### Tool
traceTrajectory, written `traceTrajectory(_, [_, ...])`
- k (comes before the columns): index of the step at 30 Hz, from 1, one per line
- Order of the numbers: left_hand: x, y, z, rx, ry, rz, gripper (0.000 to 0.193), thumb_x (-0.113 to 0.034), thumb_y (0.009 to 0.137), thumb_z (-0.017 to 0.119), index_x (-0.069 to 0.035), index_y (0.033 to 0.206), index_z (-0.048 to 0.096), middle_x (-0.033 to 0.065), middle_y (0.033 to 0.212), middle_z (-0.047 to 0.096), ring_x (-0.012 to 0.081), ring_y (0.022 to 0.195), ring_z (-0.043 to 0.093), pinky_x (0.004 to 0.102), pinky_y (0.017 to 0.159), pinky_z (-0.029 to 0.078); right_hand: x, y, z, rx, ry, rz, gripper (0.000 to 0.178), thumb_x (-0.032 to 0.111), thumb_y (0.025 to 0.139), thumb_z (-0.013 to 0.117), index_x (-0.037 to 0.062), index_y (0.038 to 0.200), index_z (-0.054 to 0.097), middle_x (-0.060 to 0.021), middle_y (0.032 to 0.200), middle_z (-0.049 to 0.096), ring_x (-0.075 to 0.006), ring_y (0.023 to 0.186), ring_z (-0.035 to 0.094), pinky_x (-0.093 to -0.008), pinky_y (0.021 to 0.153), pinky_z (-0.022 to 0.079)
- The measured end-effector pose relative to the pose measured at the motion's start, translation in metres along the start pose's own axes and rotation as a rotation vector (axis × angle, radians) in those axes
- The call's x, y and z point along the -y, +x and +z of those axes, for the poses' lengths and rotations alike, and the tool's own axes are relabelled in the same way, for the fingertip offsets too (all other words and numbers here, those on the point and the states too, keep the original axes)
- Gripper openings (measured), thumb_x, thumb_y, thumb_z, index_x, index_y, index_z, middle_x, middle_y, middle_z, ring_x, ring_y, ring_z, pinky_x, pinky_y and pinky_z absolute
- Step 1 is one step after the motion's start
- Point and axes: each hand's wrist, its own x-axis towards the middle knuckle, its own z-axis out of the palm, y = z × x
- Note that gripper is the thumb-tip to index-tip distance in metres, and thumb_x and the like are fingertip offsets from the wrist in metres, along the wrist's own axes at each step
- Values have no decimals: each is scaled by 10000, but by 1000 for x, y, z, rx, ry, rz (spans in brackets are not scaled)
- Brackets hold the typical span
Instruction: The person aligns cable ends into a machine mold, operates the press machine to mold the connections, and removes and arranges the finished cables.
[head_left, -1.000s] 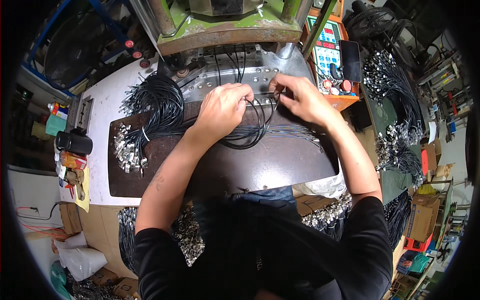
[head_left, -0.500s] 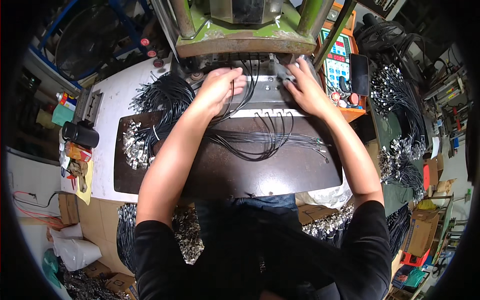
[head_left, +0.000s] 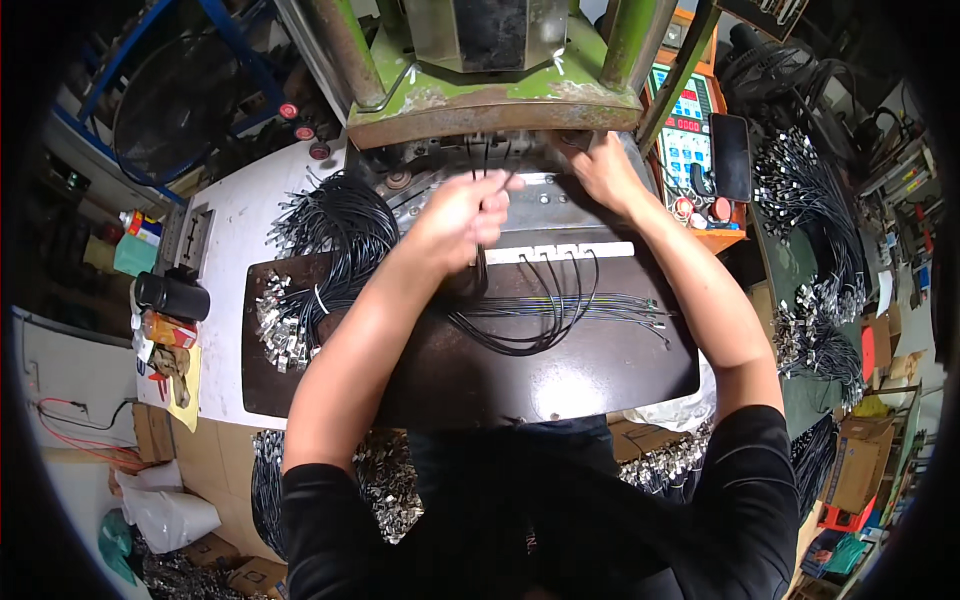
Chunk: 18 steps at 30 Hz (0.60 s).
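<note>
My left hand (head_left: 465,222) is closed around thin black cables (head_left: 480,275), in front of the press and above the dark board (head_left: 450,385). Farther right, my right hand (head_left: 608,178) reaches under the front edge of the green press (head_left: 490,118); its fingertips are partly hidden there, so I cannot tell what they grip. Between the hands lies a grey metal plate (head_left: 545,205) with holes. Closer to me is a white slotted strip (head_left: 615,249), with several cables looping out of it. A tied cable bundle (head_left: 600,308) stretches across the board, its metal connectors (head_left: 283,325) at the left.
A thick heap of black cables (head_left: 345,220) sits left of the press. On the right stand a control panel (head_left: 683,135) and a dark phone (head_left: 731,155). More cable bundles (head_left: 825,235) lie on a side table. A black bottle (head_left: 172,297) is at the far left.
My left hand has shifted slightly right and down, its fingers now closed round the cables. My right hand has gone from a blurred grey metal part to the press edge. The view has shifted slightly.
</note>
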Motion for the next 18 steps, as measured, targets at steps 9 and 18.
traceTrajectory(9, [32,-90,68,-136,323,-13,226,-205,1127,555,-7,1173,655,-63,705,455,27,552,310,188,482,215,21,-53,-53,346,-288,166,270,192,1028,662,-46,1143,720,-131,1022,761,-293,917,718,-390,840,567])
traceTrajectory(18, [33,-114,95,123,714,30,177,-196,1101,596,-47,1069,685,-50,801,535,57,669,410,220,595,333,76,-55,-81,563,717,280,259,144,1027,695,-33,1210,743,-106,1025,769,-229,893,727,-333,835,593])
